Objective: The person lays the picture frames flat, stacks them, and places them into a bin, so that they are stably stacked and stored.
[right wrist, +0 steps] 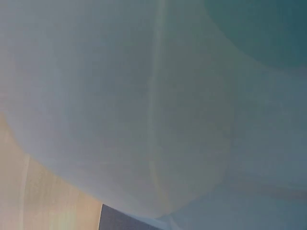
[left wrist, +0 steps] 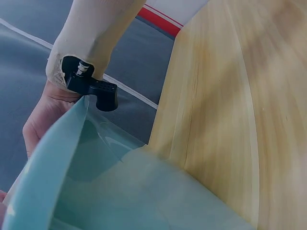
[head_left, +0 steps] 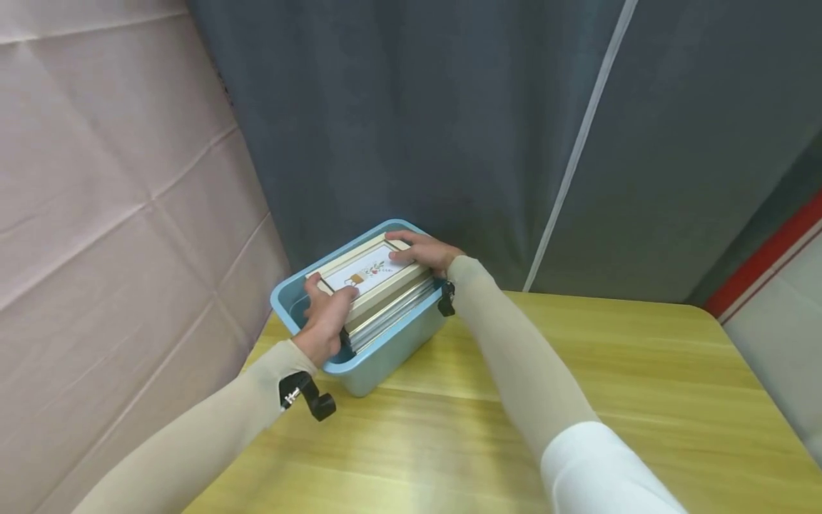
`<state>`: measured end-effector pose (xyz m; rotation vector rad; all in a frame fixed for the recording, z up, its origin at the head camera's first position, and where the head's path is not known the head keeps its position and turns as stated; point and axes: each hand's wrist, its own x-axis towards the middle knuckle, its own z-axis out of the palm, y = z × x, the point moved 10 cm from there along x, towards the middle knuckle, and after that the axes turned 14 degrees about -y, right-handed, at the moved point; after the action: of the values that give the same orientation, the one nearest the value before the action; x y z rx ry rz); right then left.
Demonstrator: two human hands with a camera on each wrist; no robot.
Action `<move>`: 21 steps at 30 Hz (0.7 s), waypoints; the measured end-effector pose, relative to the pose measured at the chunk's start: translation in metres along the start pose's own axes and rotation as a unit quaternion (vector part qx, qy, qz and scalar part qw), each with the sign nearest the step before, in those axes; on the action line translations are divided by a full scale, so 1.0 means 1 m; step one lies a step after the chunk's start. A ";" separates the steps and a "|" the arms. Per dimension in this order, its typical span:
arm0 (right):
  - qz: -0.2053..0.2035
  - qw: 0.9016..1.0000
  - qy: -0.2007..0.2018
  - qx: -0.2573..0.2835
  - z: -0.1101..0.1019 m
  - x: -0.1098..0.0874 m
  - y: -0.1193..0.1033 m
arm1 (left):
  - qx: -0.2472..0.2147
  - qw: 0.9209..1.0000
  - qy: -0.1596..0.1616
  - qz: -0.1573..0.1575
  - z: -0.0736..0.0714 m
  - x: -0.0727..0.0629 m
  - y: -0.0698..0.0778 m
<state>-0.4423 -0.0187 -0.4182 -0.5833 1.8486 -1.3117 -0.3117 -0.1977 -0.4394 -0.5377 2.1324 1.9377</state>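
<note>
A cream picture frame (head_left: pixel 367 270) with a small plant print lies face up at the top of a light blue plastic basin (head_left: pixel 401 351). My left hand (head_left: pixel 327 314) grips its near-left end, thumb over the front. At the opposite end my right hand (head_left: pixel 427 251) holds it, thumb and fingers on the border. Beneath the cream frame show silver-edged frames (head_left: pixel 393 314) inside the basin. The left wrist view has the basin wall (left wrist: pixel 129 187) with part of my right hand (left wrist: pixel 43 117) behind it. Pale basin wall (right wrist: pixel 115 96) fills most of the right wrist view.
The basin stands on a yellowish wooden table (head_left: pixel 629 371), near its far-left corner. A dark grey curtain (head_left: pixel 411 114) hangs behind, and a pale fabric wall (head_left: pixel 128 214) rises on the left. Black wrist mounts (head_left: pixel 311 396) stick out close to the basin's rim.
</note>
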 end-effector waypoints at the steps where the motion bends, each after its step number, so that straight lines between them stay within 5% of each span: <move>1: 0.004 1.000 0.000 0.003 0.000 0.001 0.002 | 0.003 1.000 -0.004 0.000 0.001 0.000 0.000; 21: 0.010 0.999 -0.039 0.012 0.001 0.017 0.014 | -0.009 1.000 -0.024 0.015 0.006 0.001 0.006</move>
<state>-0.4510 -0.0270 -0.4368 -0.5943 1.7697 -1.2791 -0.3153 -0.1914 -0.4349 -0.4598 2.1074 1.9686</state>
